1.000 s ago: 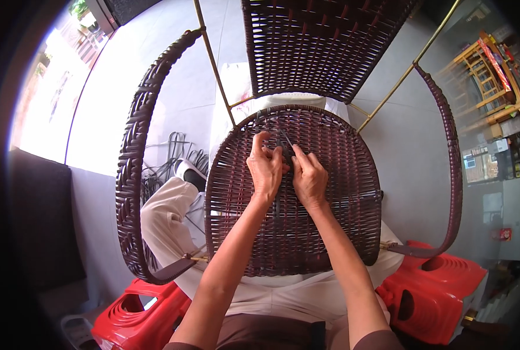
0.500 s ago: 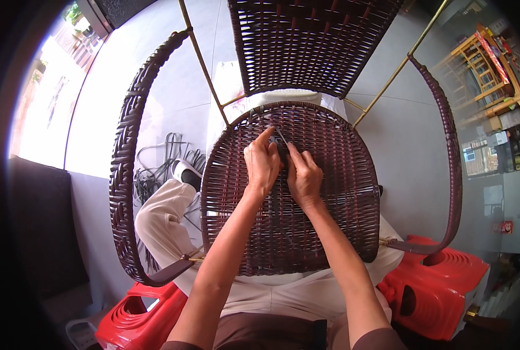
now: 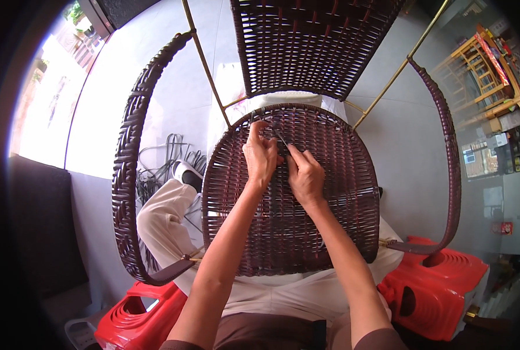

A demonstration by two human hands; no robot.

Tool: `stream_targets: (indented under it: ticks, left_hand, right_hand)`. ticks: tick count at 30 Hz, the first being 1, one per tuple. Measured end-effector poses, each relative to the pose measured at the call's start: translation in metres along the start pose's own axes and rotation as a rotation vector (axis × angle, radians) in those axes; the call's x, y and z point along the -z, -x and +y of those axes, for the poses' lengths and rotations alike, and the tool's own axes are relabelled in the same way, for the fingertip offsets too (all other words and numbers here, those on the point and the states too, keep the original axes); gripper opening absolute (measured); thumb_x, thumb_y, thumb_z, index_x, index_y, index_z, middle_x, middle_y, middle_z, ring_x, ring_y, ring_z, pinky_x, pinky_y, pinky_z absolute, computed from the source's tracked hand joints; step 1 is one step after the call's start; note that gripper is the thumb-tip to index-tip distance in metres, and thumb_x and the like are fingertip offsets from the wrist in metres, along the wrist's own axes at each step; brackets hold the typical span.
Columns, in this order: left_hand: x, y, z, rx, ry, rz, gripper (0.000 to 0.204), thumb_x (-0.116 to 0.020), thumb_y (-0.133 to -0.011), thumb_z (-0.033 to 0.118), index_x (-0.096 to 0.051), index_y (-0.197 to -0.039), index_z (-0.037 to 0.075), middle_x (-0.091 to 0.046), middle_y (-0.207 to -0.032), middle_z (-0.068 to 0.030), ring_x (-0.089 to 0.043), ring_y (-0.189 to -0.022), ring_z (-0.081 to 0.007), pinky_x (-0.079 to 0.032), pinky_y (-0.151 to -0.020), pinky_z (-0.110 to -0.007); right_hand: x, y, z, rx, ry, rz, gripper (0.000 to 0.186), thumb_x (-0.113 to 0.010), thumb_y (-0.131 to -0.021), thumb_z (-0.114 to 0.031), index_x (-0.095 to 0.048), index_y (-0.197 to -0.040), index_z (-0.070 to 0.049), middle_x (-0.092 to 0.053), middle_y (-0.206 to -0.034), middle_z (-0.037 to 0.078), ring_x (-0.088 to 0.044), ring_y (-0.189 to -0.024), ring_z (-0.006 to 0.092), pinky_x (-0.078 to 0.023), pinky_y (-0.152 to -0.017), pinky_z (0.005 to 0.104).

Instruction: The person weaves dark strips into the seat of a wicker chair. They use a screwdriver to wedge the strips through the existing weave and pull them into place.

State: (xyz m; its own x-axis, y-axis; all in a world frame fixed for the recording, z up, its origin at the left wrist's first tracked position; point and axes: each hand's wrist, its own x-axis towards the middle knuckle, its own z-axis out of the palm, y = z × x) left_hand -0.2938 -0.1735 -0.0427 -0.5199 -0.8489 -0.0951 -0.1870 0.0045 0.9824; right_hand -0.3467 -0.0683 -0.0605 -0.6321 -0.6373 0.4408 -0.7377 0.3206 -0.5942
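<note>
A dark brown woven chair seat [image 3: 341,175] lies in front of me, with its woven backrest [image 3: 312,46] beyond it. My right hand [image 3: 306,178] is closed round a thin pointed metal tool [image 3: 281,139], whose shaft slants forward and left onto the weave. Its handle is hidden in my fingers. Just left of it, my left hand [image 3: 260,157] rests over the far middle of the seat, index finger bent and the other fingers curled in. What those fingers pinch, if anything, is hidden. A dark flat strip [image 3: 273,204] runs along the seat between my wrists.
Woven armrests curve round at left [image 3: 126,163] and right [image 3: 451,151], joined to brass-coloured rods [image 3: 204,64]. Red plastic stools [image 3: 441,286] stand on both sides of my legs. Loose dark strips [image 3: 149,181] lie on the floor by my left shoe [image 3: 187,175]. Wooden furniture [image 3: 487,76] stands far right.
My left index finger, stretched toward the tool's tip before, is now bent and farther left. The right hand and the tool have shifted only slightly.
</note>
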Motion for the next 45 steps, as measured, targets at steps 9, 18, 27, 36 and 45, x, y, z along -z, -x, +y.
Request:
stream_targets:
  ticks: [9, 18, 27, 36, 45]
  left_hand:
    - [0.000, -0.001, -0.005, -0.019, 0.033, -0.019, 0.030, -0.050, -0.080, -0.004, -0.051, -0.110, 0.003, -0.053, -0.057, -0.0042, -0.057, -0.044, -0.0115, -0.045, -0.037, -0.023]
    - [0.000, 0.001, -0.006, -0.034, 0.040, -0.031, 0.026, -0.049, -0.081, -0.003, -0.051, -0.106, 0.001, -0.051, -0.054, -0.0040, -0.056, -0.043, -0.0119, -0.045, -0.037, -0.025]
    - [-0.002, -0.001, -0.011, -0.047, 0.053, -0.035, 0.024, -0.048, -0.080, -0.003, -0.050, -0.103, -0.001, -0.052, -0.053, -0.0058, -0.057, -0.042, -0.0130, -0.046, -0.039, -0.027]
    - [-0.002, 0.000, -0.012, -0.041, 0.031, -0.019, 0.022, -0.051, -0.081, -0.002, -0.052, -0.102, 0.001, -0.051, -0.057, -0.0041, -0.055, -0.043, -0.0114, -0.045, -0.038, -0.024]
    - [-0.002, 0.000, -0.010, -0.072, -0.021, -0.022, 0.025, -0.051, -0.081, -0.003, -0.054, -0.106, 0.003, -0.051, -0.055, -0.0030, -0.057, -0.045, -0.0108, -0.045, -0.038, -0.024]
  right_hand:
    - [0.019, -0.029, 0.000, -0.090, 0.002, -0.109, 0.021, -0.061, -0.080, -0.010, -0.064, -0.100, -0.005, -0.060, -0.074, 0.015, -0.060, -0.068, 0.0328, -0.048, -0.059, 0.0400]
    - [0.038, -0.060, -0.019, -0.150, 0.088, -0.384, 0.013, -0.059, -0.080, -0.011, -0.067, -0.089, -0.004, -0.064, -0.074, 0.019, -0.063, -0.068, 0.0328, -0.051, -0.060, 0.0402]
    - [0.043, -0.086, -0.012, -0.143, 0.089, -0.525, 0.021, -0.059, -0.078, -0.014, -0.068, -0.095, -0.005, -0.064, -0.083, 0.020, -0.064, -0.075, 0.0319, -0.050, -0.071, 0.0368]
    - [0.039, -0.093, 0.000, -0.174, 0.074, -0.604, 0.021, -0.061, -0.077, -0.016, -0.068, -0.094, -0.007, -0.066, -0.089, 0.016, -0.065, -0.080, 0.0287, -0.050, -0.078, 0.0345]
    - [0.008, -0.021, 0.001, 0.005, 0.016, -0.133, 0.025, -0.059, -0.082, -0.008, -0.061, -0.106, -0.003, -0.058, -0.074, 0.016, -0.059, -0.059, 0.0328, -0.047, -0.051, 0.0400]
